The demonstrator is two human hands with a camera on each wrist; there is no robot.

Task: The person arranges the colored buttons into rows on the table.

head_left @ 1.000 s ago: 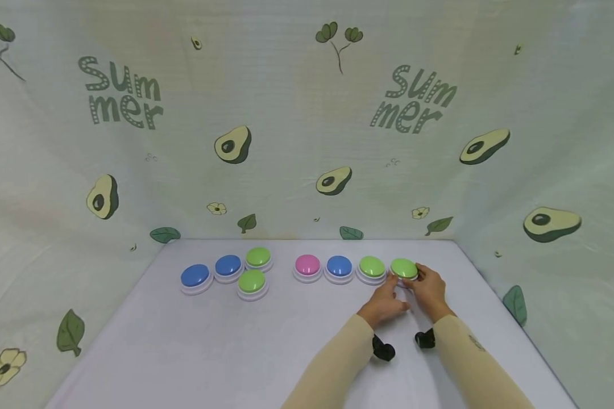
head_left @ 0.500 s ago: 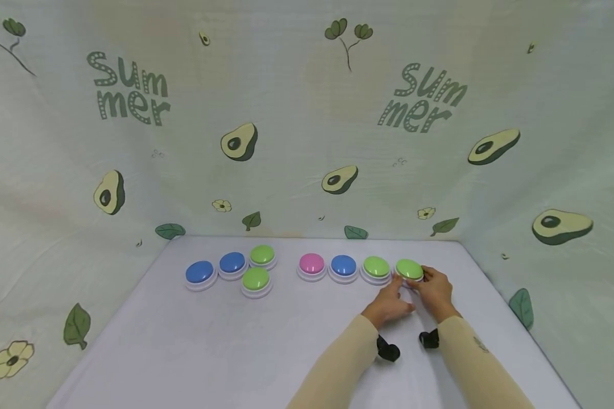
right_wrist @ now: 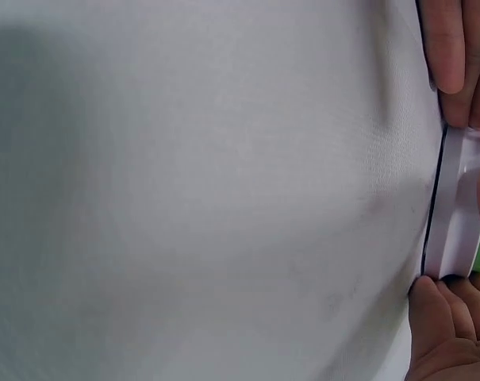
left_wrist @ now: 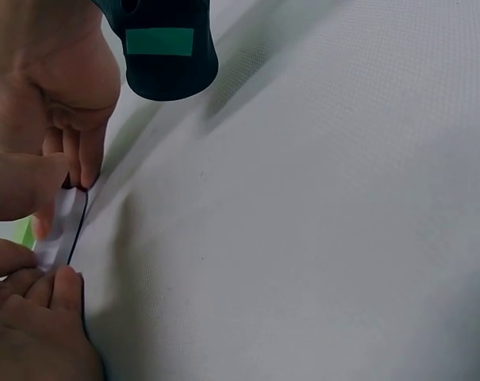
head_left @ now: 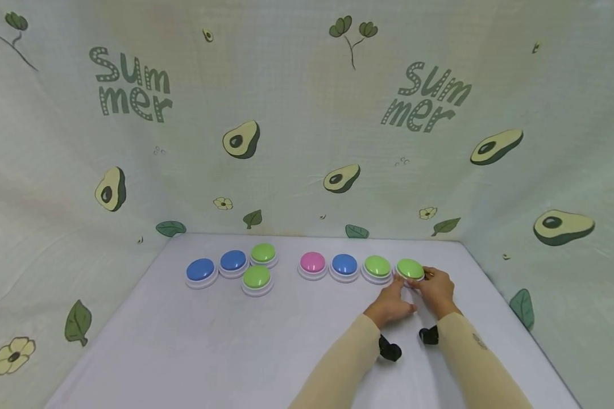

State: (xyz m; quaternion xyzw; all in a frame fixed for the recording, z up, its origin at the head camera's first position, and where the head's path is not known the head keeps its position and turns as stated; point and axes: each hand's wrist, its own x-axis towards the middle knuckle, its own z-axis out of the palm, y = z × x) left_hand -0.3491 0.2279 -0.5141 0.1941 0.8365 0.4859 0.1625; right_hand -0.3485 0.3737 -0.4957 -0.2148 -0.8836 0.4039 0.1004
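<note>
- Button of glossy green plastic, round and domed (head_left: 410, 268), is sitting right of centre in the head frame, ending a row of four; its dome is facing up, and its circular outline is favouring no long axis.
- White base (left_wrist: 65, 226) under that dome is showing edge-on in the left wrist view, its edge running steeply down the left of the frame; at the far right of the right wrist view it is running steeply too.
- Right hand (head_left: 438, 291) is pinching this base at its right side, the thumb lying in front and the fingers closing around the side.
- Left hand (head_left: 390, 302) is touching the base's front left with fairly straight fingers pointing up the frame; its thumb is standing wide apart, pointing right.
- Second green domed button (head_left: 377, 264), blue domed button (head_left: 345, 264) and pink domed button (head_left: 312, 262) are continuing the row leftward.
- Two blue and two green buttons are clustering left of centre.
- Beige sleeves (head_left: 337, 363) are entering from the lower right, crossing a white table (head_left: 210, 352).
</note>
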